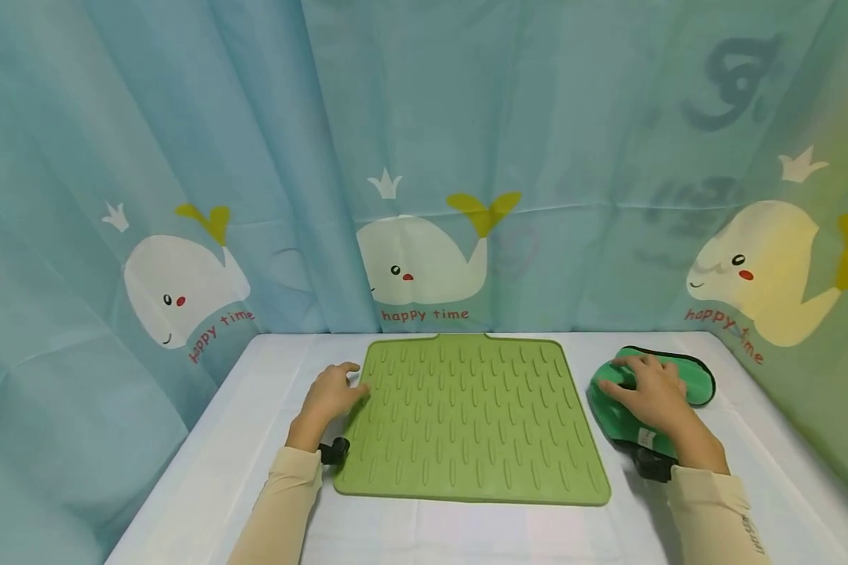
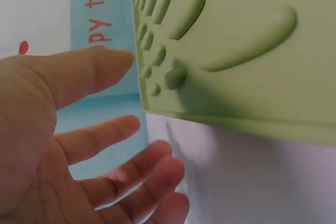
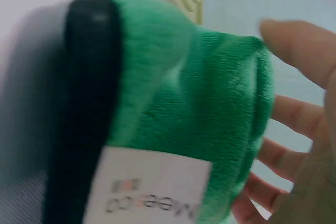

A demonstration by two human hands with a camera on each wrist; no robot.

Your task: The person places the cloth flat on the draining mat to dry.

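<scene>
A green plush cloth (image 1: 696,380) with dark edging lies bunched on the right of the table; its white label (image 3: 147,187) shows in the right wrist view. Over the cloth is my right hand (image 1: 653,392), thumb and fingers spread apart. The right wrist view has the fingers partly hidden behind the cloth, with the thumb tip near its upper edge. A green ridged mat (image 1: 466,424) lies flat in the middle of the table. My left hand (image 1: 330,394) is at the mat's left edge, fingers loosely bent and nothing held. Its thumb (image 2: 94,74) stands apart from the fingers.
White cloth covers the table (image 1: 212,471). Behind it and along both sides hangs a blue curtain (image 1: 424,102) printed with whales. A black wrist strap mount (image 1: 335,451) sits on the left wrist, another (image 1: 653,464) on the right.
</scene>
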